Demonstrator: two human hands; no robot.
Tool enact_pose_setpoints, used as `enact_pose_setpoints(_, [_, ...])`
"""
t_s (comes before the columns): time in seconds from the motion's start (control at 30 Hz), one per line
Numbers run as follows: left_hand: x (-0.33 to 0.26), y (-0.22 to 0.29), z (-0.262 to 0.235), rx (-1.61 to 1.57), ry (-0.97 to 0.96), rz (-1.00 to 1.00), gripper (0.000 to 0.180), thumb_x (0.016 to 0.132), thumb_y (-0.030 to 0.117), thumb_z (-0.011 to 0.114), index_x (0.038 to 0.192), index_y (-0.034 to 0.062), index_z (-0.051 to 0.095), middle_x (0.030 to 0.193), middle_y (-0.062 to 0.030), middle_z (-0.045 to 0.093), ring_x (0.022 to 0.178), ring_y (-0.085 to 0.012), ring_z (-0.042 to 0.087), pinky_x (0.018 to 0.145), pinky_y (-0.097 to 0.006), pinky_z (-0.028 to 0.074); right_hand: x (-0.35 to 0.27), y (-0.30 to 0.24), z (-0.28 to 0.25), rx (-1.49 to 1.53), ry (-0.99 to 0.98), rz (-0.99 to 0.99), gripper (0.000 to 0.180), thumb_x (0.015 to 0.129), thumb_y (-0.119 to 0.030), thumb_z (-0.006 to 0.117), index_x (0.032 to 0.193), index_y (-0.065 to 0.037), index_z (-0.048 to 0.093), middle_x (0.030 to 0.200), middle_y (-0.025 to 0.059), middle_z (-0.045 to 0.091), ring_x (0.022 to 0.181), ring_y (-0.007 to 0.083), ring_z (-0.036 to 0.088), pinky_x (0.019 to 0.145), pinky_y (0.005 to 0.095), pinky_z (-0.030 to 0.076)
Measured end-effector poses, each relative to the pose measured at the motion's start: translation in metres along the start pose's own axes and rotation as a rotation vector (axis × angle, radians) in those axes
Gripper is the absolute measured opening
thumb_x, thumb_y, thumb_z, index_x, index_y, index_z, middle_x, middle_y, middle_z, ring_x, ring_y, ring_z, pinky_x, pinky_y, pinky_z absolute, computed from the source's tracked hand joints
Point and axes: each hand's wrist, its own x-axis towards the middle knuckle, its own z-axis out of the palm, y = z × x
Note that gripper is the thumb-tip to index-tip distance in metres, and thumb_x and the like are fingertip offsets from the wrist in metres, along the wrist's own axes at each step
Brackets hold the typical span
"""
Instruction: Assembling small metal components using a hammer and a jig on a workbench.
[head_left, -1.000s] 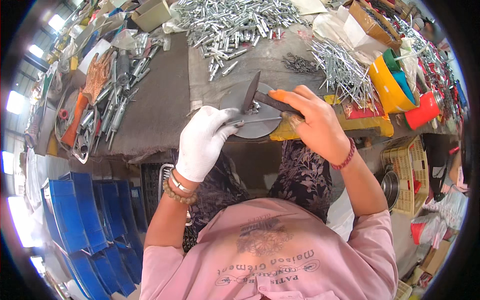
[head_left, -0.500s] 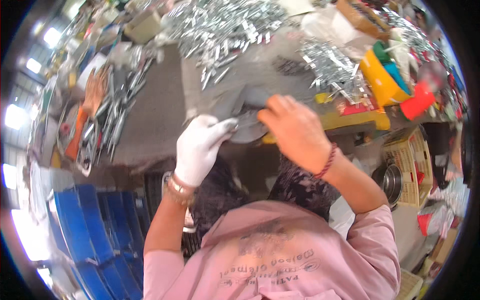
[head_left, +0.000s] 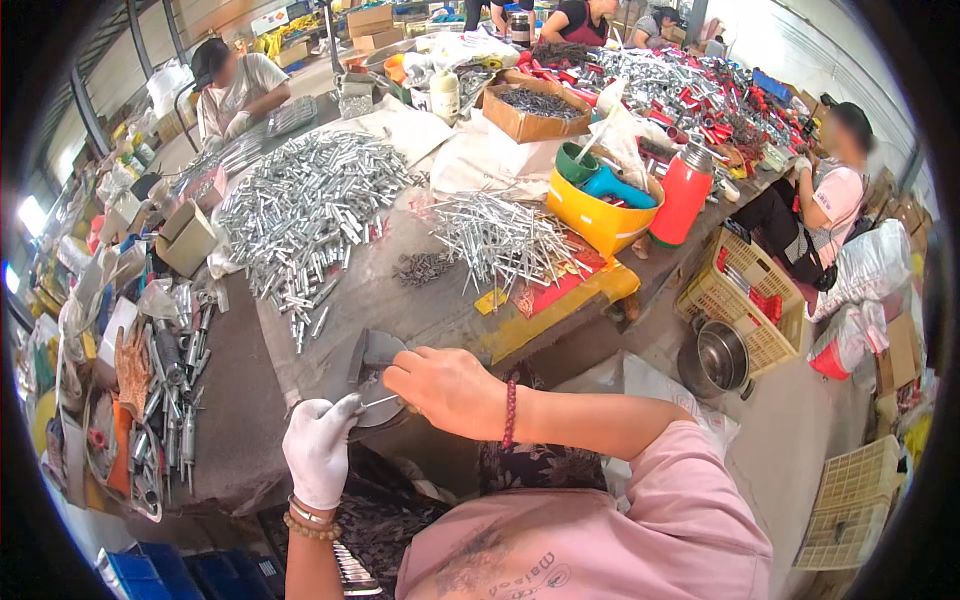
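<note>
My left hand [head_left: 317, 450], in a white glove with darkened fingertips, pinches one end of a thin metal rod [head_left: 380, 402]. My bare right hand [head_left: 445, 390], with a dark red beaded bracelet at the wrist, is closed at the rod's other end; its fingertips are partly hidden. Both hands are over the near edge of the table, above a grey curved tray-like piece [head_left: 378, 350] that my fingers partly cover. Beyond it lie a pile of thin silvery rods [head_left: 505, 240], a small heap of dark pins [head_left: 422, 268] and a large heap of short metal tubes [head_left: 310, 200].
A yellow container [head_left: 600, 215] and a red flask [head_left: 682, 195] stand right of the rods. Hand tools and an orange glove [head_left: 132, 370] lie at left. A metal pot [head_left: 715, 355] and a yellow crate [head_left: 750, 300] are at lower right. Other people sit around the table.
The view has swung up and to the right, showing more of the table and the people. My hands have come closer together, and the rod between them now shows clearly.
</note>
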Motion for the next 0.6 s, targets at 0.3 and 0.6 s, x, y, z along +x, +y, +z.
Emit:
enact_pose_setpoints(0.3, [0.001,0.002,-0.001,0.018,0.004,0.008,0.036,0.082,0.004,0.084,0.117,0.0133,0.082,0.096,-0.0092,0.066,0.090,-0.0312,0.067,0.077,-0.042,0.055,0.001,0.004,0.004,-0.124,-0.007,-0.116,0.014,0.087,-0.014,0.070,0.100,-0.010,0.066,0.100,0.0068,0.063,0.097,0.0261,0.068,0.083,0.0393,0.057])
enact_pose_setpoints(0.6, [-0.003,0.001,0.000,0.036,0.013,0.011,0.037,0.083,0.005,0.083,0.118,0.0159,0.082,0.095,-0.0088,0.066,0.090,-0.0307,0.067,0.077,-0.042,0.055,0.008,0.017,0.003,-0.142,0.124,0.032,0.023,0.089,-0.014,0.068,0.111,-0.011,0.067,0.105,0.0071,0.062,0.103,0.0288,0.065,0.089,0.0430,0.052])
